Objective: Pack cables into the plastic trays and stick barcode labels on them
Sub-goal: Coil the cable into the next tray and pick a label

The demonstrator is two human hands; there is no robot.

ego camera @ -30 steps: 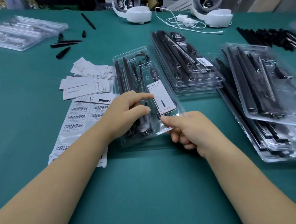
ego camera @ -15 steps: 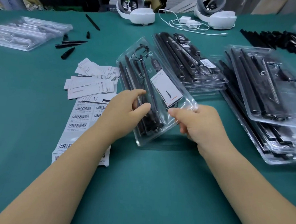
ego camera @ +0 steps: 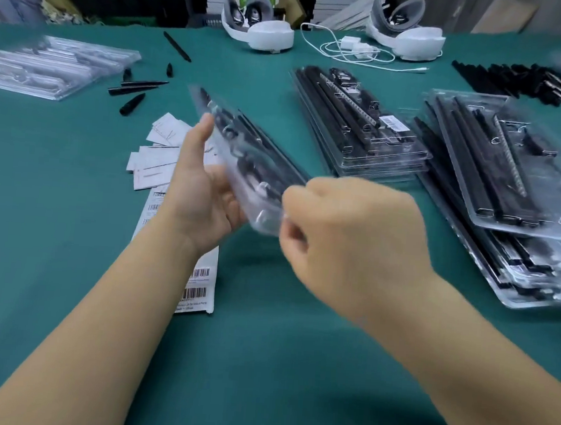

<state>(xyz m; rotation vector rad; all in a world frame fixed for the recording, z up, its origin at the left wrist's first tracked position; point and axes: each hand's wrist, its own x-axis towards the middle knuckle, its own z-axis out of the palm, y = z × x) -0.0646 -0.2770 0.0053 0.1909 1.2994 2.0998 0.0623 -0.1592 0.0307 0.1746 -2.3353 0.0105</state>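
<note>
Above the green table (ego camera: 74,198), a blurred clear tray (ego camera: 256,164) clasped between left hand (ego camera: 204,190) and curled right hand (ego camera: 354,230).

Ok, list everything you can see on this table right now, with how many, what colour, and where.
held tray: one, clear with black cables, lifted and tilted, centre
packed tray stacks: two, clear and black, right of centre and far right
empty trays: one pile, clear, far left
loose black pieces: several, left of centre
black cable heap: one, far right corner
paper cards: several, white, behind the left hand
barcode label sheet: one, white, under the left forearm
headsets: two, white, far edge
charger and cable: one, white, between the headsets
table: green cover
left hand: grips the tray
right hand: pinches its near end
</note>
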